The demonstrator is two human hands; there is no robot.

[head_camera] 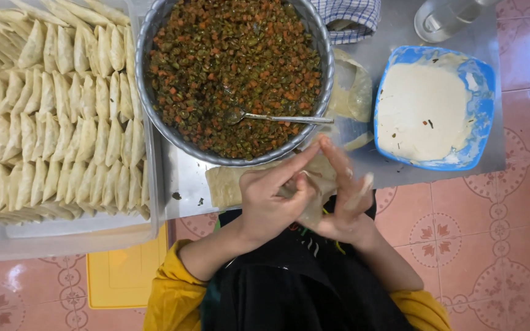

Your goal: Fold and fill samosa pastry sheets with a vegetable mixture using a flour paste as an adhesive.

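Both my hands meet over my lap, just below the metal tray's front edge. My left hand (271, 199) and my right hand (345, 196) pinch a thin pale pastry sheet (313, 211) between them, folding it. A stack of flat pastry wrappers (225, 184) lies on the tray right by my left hand. Above them stands a big metal bowl (154, 37) full of chopped vegetable filling, brown with orange and green bits, with a spoon (277, 118) resting in it.
A clear plastic tub (148, 202) at the left holds several rows of folded triangular pastries. A blue bowl (483, 79) of white paste sits at the right. A checked cloth (351, 18) and a glass lid (446, 18) lie at the back. Pink patterned floor tiles surround the tray.
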